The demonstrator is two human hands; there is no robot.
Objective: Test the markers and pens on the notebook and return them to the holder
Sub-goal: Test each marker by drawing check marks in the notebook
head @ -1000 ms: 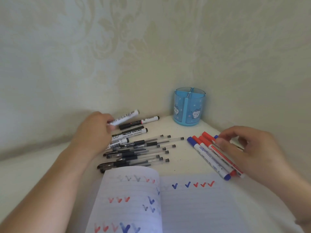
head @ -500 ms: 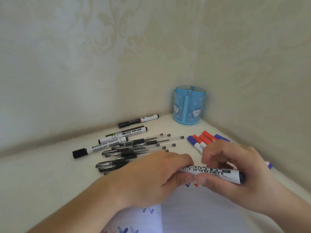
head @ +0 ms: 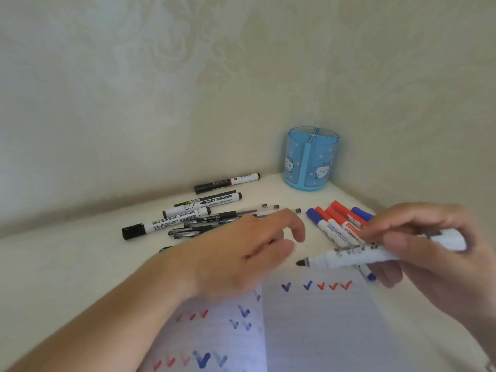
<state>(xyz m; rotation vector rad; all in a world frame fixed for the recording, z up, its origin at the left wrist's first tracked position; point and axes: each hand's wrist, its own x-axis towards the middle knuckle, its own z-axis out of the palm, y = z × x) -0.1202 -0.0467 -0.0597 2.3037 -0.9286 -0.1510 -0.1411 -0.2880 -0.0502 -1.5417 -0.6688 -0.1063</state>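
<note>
Right hand [head: 418, 242] grips the uncapped black marker [head: 357, 255], nib just past the grip over the notebook [head: 322, 326]; left hand [head: 241, 253] loose, apparently empty, next a test tick, I'd say

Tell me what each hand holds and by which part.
Right hand grips the uncapped black marker around its barrel's rear half. Whether the left hand holds anything cannot be told.

— Where are the two hands?
— Left hand [head: 249, 251] reaches in from lower left, forearm bare, back of the hand up, fingers loosely curled; whether they hold anything cannot be told.
— And the other?
— Right hand [head: 418, 242] enters from the right, fingers and thumb curled round an uncapped marker [head: 357, 256], tip pointing left.
</note>
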